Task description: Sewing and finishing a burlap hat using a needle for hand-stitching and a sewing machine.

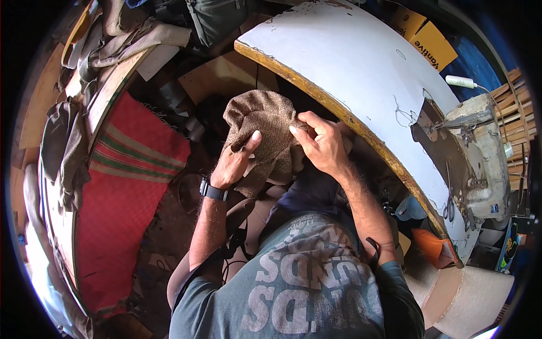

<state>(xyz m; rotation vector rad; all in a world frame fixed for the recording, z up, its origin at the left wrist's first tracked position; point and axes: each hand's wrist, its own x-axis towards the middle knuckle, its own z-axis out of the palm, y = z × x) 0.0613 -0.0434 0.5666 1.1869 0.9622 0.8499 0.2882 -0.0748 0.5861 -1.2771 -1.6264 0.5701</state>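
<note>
A piece of brown woven fabric (pixel 265 116), gathered and curved along its upper edge, is held up in front of my body. My left hand (pixel 234 164) grips its lower left part, thumb on top and the other fingers hidden behind the cloth. At the right edge my right hand (pixel 322 141) pinches the fabric between thumb and fingers. A dark watch (pixel 213 190) is on my left wrist. The cloth's lower end hangs above my lap.
A white-topped table (pixel 350 56) with a worn yellow edge curves along the right, bearing a sewing machine (pixel 480 152) and scissors (pixel 449 209). Red striped cloth (pixel 121 209) hangs at the left beside a board with brown fabric pieces (pixel 65 147). A grey bag (pixel 212 22) stands at the back.
</note>
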